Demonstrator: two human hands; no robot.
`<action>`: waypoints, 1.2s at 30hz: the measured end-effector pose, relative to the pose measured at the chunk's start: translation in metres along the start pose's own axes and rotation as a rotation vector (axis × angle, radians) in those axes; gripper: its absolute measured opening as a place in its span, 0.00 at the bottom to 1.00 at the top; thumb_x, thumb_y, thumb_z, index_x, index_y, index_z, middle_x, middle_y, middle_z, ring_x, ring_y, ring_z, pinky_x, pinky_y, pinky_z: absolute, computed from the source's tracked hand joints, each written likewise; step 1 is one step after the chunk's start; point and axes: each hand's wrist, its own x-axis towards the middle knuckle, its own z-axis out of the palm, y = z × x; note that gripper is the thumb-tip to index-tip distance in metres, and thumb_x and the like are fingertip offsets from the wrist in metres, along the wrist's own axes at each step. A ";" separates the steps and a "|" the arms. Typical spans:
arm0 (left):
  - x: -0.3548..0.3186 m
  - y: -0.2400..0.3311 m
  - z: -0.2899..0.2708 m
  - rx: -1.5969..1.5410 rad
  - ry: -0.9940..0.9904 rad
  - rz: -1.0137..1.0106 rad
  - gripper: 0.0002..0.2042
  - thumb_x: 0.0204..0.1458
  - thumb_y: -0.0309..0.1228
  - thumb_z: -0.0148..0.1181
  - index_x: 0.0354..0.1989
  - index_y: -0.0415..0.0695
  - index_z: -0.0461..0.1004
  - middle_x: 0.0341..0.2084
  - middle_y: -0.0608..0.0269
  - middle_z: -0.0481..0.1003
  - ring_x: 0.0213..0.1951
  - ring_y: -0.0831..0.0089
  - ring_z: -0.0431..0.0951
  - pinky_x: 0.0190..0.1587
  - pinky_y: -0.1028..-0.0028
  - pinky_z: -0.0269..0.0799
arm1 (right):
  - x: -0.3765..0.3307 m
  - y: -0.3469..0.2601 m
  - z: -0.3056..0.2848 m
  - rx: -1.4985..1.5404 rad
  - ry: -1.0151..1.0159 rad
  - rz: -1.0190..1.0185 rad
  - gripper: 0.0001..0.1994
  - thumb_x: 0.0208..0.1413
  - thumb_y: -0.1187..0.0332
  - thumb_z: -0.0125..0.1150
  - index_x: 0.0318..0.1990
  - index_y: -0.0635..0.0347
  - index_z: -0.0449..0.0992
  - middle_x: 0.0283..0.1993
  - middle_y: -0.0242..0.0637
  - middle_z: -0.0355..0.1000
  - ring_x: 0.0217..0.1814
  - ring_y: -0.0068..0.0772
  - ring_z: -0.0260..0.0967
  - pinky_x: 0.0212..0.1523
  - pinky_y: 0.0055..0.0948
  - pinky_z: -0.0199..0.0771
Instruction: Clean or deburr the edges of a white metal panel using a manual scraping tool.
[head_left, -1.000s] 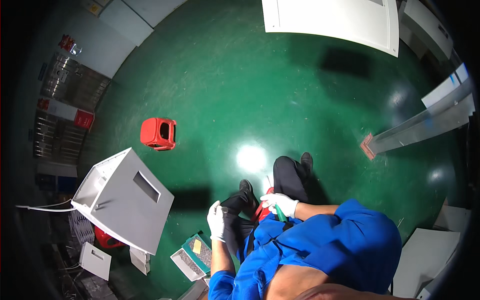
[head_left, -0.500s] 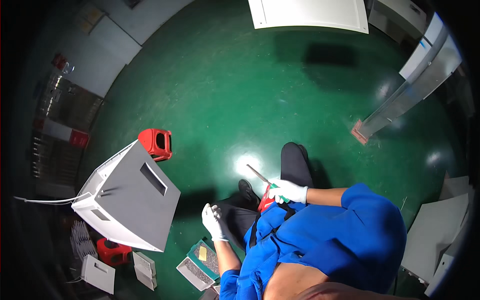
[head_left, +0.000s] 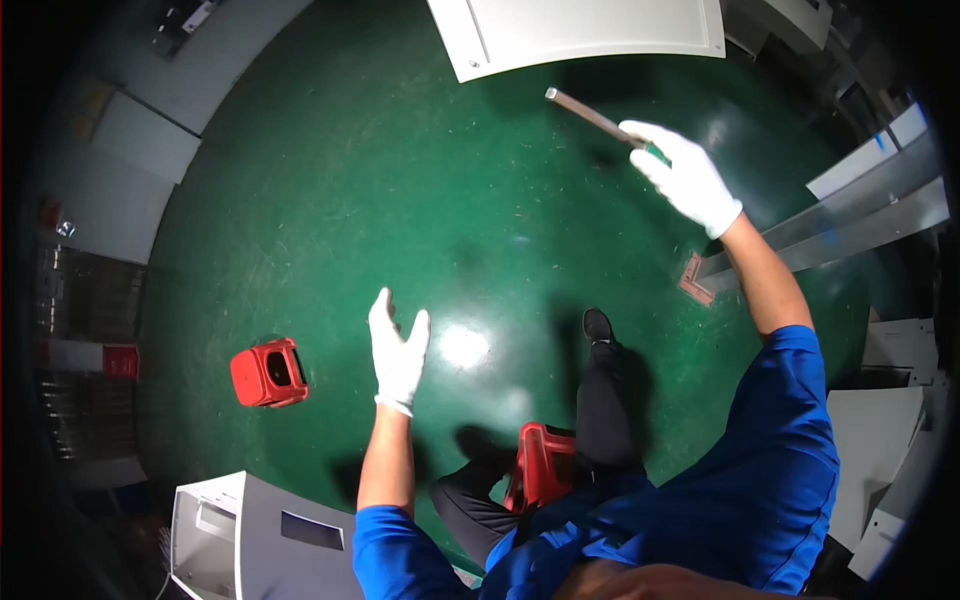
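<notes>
My right hand (head_left: 685, 178), in a white glove, is stretched far forward to the right. It grips the green handle of a file (head_left: 598, 118), whose flat metal blade points forward and left. Past the blade is the near edge of a large white panel (head_left: 590, 32); the file appears apart from it. My left hand (head_left: 398, 350), gloved in white too, reaches over the green floor with fingers and thumb apart and nothing in it.
A red stool (head_left: 545, 468) is between my legs, and another (head_left: 268, 375) stands to the left. A grey-and-white metal housing (head_left: 290, 560) is at the lower left. On the right, a metal post (head_left: 830, 225) rises near a reddish base (head_left: 695, 280), with white panels (head_left: 868, 450) stacked nearer me.
My right hand has swung the file from my lap far forward and right. My left hand has moved forward and spread. The view has shifted; the housing now sits lower in it.
</notes>
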 end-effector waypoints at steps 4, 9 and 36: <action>0.159 0.095 0.029 -0.132 0.007 0.148 0.42 0.52 0.40 0.67 0.69 0.34 0.51 0.66 0.42 0.55 0.67 0.52 0.59 0.67 0.60 0.57 | 0.082 0.029 -0.042 -0.200 0.060 -0.113 0.20 0.61 0.56 0.57 0.56 0.55 0.74 0.54 0.40 0.75 0.53 0.42 0.73 0.55 0.34 0.71; 0.316 0.222 0.063 -0.245 0.045 0.249 0.52 0.46 0.47 0.71 0.68 0.27 0.46 0.67 0.33 0.52 0.69 0.48 0.55 0.69 0.59 0.54 | 0.174 0.041 -0.093 -0.316 -0.063 -0.097 0.17 0.63 0.57 0.53 0.53 0.55 0.75 0.50 0.40 0.76 0.51 0.43 0.73 0.52 0.37 0.71; 0.408 0.271 0.174 -0.025 0.229 0.303 0.25 0.47 0.39 0.71 0.47 0.34 0.72 0.39 0.54 0.80 0.39 0.72 0.80 0.46 0.74 0.75 | 0.310 0.115 -0.076 -0.626 -0.155 -0.795 0.13 0.50 0.66 0.65 0.43 0.57 0.81 0.29 0.36 0.70 0.27 0.37 0.71 0.27 0.33 0.70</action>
